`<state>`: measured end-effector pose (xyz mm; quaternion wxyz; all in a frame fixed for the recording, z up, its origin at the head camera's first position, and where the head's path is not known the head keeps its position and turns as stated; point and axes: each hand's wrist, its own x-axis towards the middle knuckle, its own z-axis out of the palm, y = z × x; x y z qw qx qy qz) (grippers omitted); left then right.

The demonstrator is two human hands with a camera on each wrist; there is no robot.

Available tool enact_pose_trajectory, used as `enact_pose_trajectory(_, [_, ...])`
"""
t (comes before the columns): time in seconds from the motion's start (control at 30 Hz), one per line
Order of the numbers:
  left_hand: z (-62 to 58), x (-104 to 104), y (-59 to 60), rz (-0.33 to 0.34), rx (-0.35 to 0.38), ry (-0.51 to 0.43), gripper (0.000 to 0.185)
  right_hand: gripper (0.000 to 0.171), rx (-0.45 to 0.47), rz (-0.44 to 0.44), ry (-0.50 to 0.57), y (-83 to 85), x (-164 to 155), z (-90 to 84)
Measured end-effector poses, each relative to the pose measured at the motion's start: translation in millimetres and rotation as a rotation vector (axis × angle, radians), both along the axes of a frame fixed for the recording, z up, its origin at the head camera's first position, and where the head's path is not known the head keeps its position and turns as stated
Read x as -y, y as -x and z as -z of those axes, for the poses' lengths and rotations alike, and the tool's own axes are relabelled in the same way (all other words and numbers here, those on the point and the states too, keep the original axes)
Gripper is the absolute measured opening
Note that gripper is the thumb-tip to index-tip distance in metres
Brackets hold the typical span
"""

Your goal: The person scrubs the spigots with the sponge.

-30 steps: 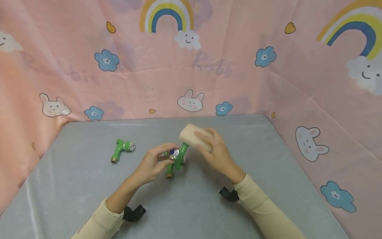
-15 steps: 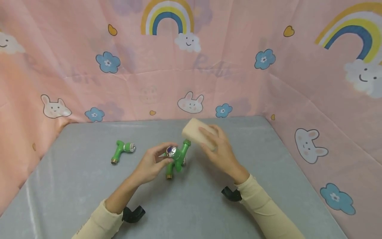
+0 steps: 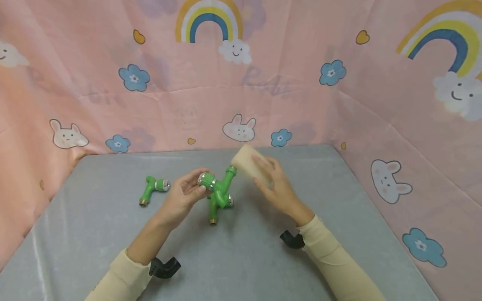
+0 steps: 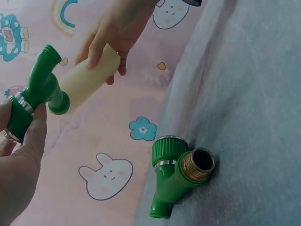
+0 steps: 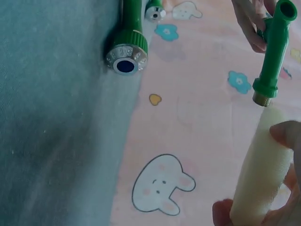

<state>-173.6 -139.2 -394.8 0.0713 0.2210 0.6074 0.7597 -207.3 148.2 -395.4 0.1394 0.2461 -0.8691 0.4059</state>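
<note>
My left hand (image 3: 180, 198) pinches a green tap (image 3: 224, 182) by its ridged knob, above the table. The tap's brass threaded end (image 5: 261, 99) points towards a cream sponge block (image 3: 248, 162), which my right hand (image 3: 280, 190) grips between thumb and fingers. In the right wrist view the thread sits right at the sponge's end; whether they touch I cannot tell. Below the held tap, a second green tap (image 4: 169, 181) lies on the table, partly hidden in the head view. Farther left lies a third green tap (image 3: 151, 189) with a silver-faced knob.
A grey cloth-covered table (image 3: 241, 259) spreads beneath both hands. Pink patterned curtain (image 3: 162, 108) stands along its back and sides. Black curved pieces (image 3: 165, 267) stick out at both wrists, low over the table.
My left hand has turned the tap, so the knob's blue-centred face now points away and its ridged side shows. The sponge has moved slightly away from me and tilted more steeply.
</note>
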Motion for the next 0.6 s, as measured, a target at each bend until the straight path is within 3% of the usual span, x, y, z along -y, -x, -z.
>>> enact_pose_trajectory(0.17, [2.4, 3.2, 2.9, -0.009, 0.087, -0.071, 0.038, 0.062, -0.037, 0.045, 0.022, -1.0, -0.4, -1.8])
enact_pose_trajectory(0.33, [3.2, 3.1, 4.8, -0.015, 0.212, -0.185, 0.047, 0.067, -0.171, -0.073, 0.049, -19.8, 18.6, -3.9])
enact_pose_trajectory(0.43, [4.1, 2.1, 5.3, -0.007, 0.263, -0.254, 0.047, 0.069, -0.193, -0.135, 0.023, -32.7, 33.1, -1.9])
enact_pose_trajectory(0.6, [6.4, -1.1, 3.3, 0.057, 0.301, -0.300, 0.031, 0.067, -0.198, -0.060, -0.008, -42.4, 46.4, 3.7])
